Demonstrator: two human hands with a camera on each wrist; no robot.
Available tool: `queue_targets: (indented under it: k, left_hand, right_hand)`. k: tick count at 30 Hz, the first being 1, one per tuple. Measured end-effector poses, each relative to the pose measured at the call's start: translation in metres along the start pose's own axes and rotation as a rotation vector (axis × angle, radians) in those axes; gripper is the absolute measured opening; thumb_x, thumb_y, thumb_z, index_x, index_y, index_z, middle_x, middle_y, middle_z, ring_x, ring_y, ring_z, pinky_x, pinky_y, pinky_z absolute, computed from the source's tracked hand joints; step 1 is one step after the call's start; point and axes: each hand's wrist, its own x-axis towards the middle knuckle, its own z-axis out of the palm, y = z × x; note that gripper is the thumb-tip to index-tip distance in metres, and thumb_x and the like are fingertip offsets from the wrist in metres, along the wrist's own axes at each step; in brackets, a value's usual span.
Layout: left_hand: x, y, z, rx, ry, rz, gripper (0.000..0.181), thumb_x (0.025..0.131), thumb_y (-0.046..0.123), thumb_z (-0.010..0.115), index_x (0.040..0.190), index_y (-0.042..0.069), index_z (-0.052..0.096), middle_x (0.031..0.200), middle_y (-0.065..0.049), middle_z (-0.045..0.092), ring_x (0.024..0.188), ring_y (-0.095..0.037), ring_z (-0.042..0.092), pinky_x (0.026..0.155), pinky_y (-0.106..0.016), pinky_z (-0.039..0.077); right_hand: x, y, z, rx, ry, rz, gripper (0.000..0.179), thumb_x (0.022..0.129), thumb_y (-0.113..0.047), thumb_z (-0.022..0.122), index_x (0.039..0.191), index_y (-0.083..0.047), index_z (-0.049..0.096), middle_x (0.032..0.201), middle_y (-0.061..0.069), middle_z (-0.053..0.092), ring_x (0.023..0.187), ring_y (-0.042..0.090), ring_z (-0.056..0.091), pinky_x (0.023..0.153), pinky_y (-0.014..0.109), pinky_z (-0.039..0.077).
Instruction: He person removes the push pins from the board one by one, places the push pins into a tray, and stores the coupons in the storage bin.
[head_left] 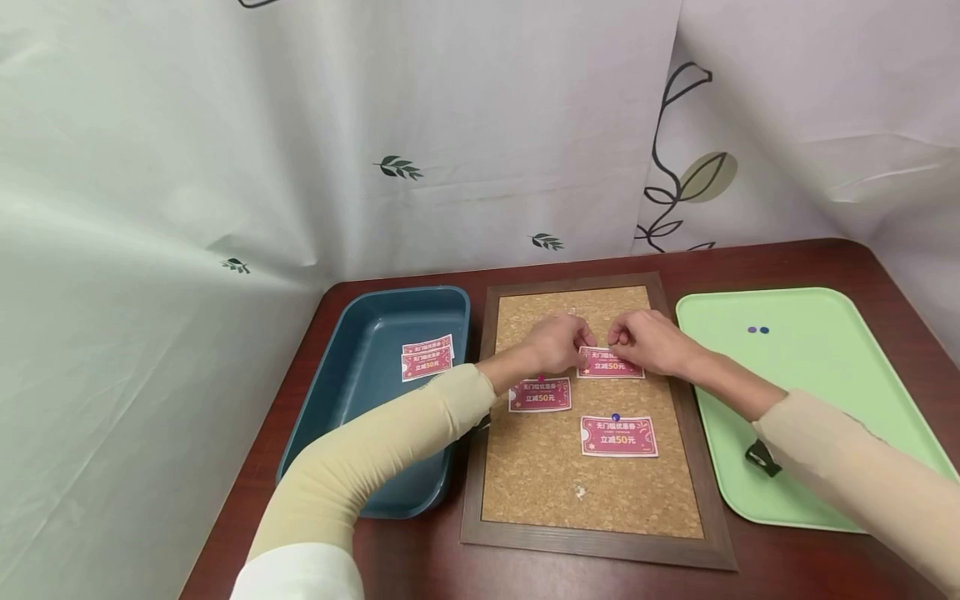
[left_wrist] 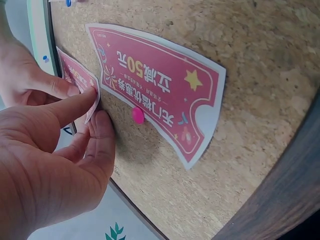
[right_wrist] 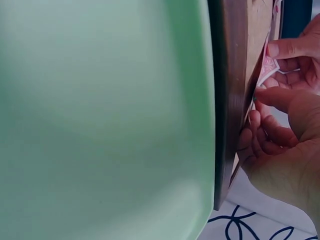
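Observation:
On the framed cork board, my left hand pinches the left edge of a pink paper coupon between thumb and fingers. My right hand is at the coupon's top edge, its thumb and fingertips pinching a small green push pin, mostly hidden by the fingers. A second coupon hangs lower left under a pink push pin. Below them on the board is a third coupon, with a blue push pin at its top edge.
Left of the board stands a deep dark-blue bin with two overlapping coupons inside. At the right lies a light-green tray holding a purple pin and a blue pin. A patterned white curtain hangs behind the table.

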Motion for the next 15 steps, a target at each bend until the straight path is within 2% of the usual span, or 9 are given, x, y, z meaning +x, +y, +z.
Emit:
queue_targets:
  k: [9, 15]
  left_hand:
    - [-0.0006, 0.001, 0.0005, 0.011, 0.002, -0.011, 0.022, 0.092, 0.014, 0.084, 0.111, 0.013, 0.074, 0.094, 0.005, 0.069, 0.087, -0.01, 0.061, 0.083, -0.024, 0.047]
    - [-0.0015, 0.0008, 0.0003, 0.0, 0.002, -0.022, 0.021, 0.093, 0.013, 0.083, 0.112, 0.013, 0.074, 0.094, 0.004, 0.068, 0.086, -0.01, 0.06, 0.081, -0.024, 0.047]
  right_hand:
    - [0.0028, 0.0009, -0.0018, 0.04, -0.041, 0.021, 0.008, 0.09, 0.0, 0.074, 0.085, -0.005, 0.07, 0.072, 0.0, 0.058, 0.068, 0.015, 0.053, 0.066, 0.033, 0.044]
    - [0.0019, 0.0007, -0.0014, 0.04, -0.029, 0.047, 0.005, 0.09, -0.002, 0.075, 0.088, -0.005, 0.072, 0.075, 0.0, 0.059, 0.07, 0.016, 0.054, 0.067, 0.033, 0.044]
